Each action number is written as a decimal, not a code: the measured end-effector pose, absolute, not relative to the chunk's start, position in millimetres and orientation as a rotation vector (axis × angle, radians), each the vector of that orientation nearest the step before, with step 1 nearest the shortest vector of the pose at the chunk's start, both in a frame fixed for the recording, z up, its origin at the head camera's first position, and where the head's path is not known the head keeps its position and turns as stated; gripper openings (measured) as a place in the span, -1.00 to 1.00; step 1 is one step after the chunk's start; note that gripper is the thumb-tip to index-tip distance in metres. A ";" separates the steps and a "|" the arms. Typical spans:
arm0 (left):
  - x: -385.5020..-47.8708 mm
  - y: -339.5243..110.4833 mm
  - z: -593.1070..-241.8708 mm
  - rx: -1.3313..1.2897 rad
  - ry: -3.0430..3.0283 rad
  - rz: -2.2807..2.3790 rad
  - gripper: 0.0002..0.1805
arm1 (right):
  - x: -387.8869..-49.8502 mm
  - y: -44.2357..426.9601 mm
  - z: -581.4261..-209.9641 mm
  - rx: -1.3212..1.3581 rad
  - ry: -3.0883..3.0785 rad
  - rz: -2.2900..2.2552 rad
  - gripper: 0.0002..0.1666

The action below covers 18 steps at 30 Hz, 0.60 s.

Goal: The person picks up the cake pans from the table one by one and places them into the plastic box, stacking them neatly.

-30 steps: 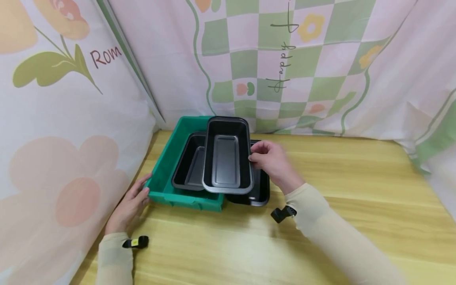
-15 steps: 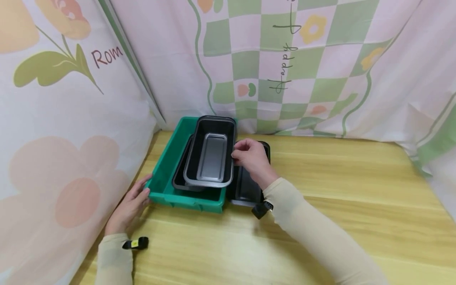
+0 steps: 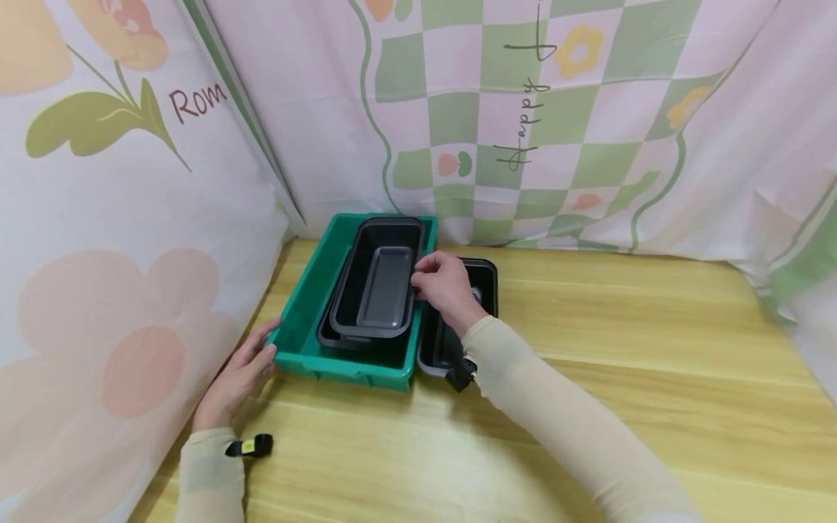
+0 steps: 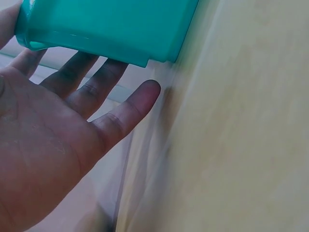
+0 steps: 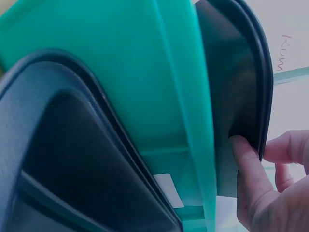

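Note:
In the head view a green plastic tray (image 3: 356, 375) stands on the table, holding a dark loaf pan (image 3: 345, 343). Another dark loaf pan (image 3: 387, 290) sits overlapping it on top, slightly tilted. My right hand (image 3: 446, 287) pinches this upper pan's right rim; the right wrist view shows the thumb and a finger on either side of the loaf pan's rim (image 5: 241, 82). My left hand (image 3: 238, 378) touches the tray's near left corner. Its fingers are spread and fairly straight against the green wall (image 4: 111, 29) in the left wrist view.
A further dark loaf pan (image 3: 439, 349) lies on the wooden table (image 3: 628, 363) right beside the tray, partly hidden under my right wrist. Patterned cloth (image 3: 523, 123) hangs along the back, with another cloth wall (image 3: 131, 290) close on the left.
My right hand has moved left and down with the loaf pan, from the tray's right edge to over the pan inside it. The left hand has stayed at the tray corner.

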State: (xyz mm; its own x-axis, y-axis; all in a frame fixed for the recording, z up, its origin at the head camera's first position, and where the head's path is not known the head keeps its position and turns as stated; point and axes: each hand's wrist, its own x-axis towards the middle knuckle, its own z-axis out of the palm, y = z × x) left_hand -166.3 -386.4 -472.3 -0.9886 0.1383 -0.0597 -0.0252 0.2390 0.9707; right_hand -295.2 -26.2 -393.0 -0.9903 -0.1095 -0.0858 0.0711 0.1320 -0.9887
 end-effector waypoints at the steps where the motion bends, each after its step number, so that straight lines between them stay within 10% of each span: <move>1: -166.5 -386.0 -472.0 0.108 2.368 1.850 -0.38 | -295.6 -27.1 -393.6 -0.035 2.258 -1.980 -0.69; 18: -165.5 -386.3 -470.5 0.100 2.395 1.820 -0.38 | -299.6 -47.4 -395.8 -0.021 2.231 -1.972 -0.80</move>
